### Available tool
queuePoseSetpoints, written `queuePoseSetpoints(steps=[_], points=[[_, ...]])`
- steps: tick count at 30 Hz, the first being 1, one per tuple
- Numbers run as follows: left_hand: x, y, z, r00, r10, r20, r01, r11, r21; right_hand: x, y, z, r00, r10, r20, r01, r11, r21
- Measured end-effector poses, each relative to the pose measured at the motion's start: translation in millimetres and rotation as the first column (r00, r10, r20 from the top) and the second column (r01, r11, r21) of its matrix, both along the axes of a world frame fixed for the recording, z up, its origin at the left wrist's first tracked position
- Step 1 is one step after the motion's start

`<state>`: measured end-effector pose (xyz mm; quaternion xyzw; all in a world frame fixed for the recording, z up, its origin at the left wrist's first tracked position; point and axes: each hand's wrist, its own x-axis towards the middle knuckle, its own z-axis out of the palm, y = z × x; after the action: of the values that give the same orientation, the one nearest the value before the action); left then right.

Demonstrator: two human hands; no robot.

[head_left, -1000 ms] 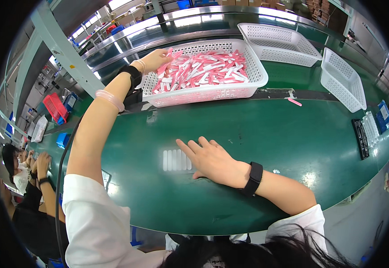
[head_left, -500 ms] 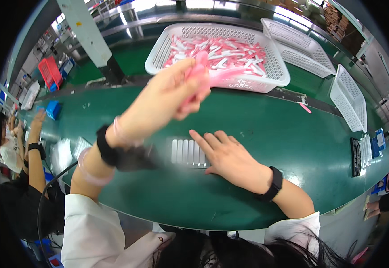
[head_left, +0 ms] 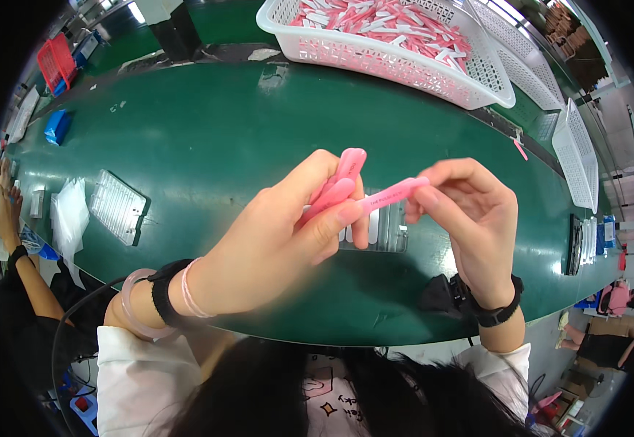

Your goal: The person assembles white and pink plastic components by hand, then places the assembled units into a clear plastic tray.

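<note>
Fingers [head_left: 335, 211] of the left hand [head_left: 273, 247] were clenched around a small bunch of pink sticks [head_left: 342, 178], while the right hand [head_left: 470, 218] pinched the far end of a single pink stick [head_left: 393, 194] between thumb and fingertips, so that this one piece bridged the gap between both hands above the green surface [head_left: 207, 131]. Directly beneath them, on the near part of the surface, lay a clear ribbed tray [head_left: 382, 229], partly hidden by the hands. A second clear tray [head_left: 116, 206] rested well to the left, beside a crumpled plastic bag [head_left: 69, 215]. On the far side stood a white basket [head_left: 404, 62] heaped with more pink pieces, with empty white baskets [head_left: 575, 156] to the right. By my judgement, the step in hand was separating one stick from the held bunch; the move after it would call for a clean pull with the right hand, the left keeping the rest tight, and then lining the piece up with a slot in the tray below.
</note>
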<state>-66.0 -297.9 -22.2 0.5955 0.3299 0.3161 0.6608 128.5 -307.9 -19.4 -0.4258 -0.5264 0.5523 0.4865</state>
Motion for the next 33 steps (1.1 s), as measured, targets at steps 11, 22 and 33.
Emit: queuePoseSetpoints(steps=[11, 22, 33], points=[[-10.1, -1.1, -21.2, 0.982, -0.049, 0.182, 0.070, 0.991, -0.112, -17.1, 3.1, -7.5, 0.999, 0.050, 0.006, -0.050, 0.998, -0.025], [-23.2, 2.3, -31.5, 0.942, -0.088, 0.324, 0.238, 0.857, -0.458, -22.5, 1.3, -13.4, 0.990, 0.118, 0.079, -0.115, 0.992, -0.041], [-19.8, -0.4, -36.4, 0.958, -0.057, 0.281, 0.155, 0.926, -0.343, -22.3, -8.6, -24.8, 0.994, 0.077, 0.083, -0.085, 0.992, 0.096]])
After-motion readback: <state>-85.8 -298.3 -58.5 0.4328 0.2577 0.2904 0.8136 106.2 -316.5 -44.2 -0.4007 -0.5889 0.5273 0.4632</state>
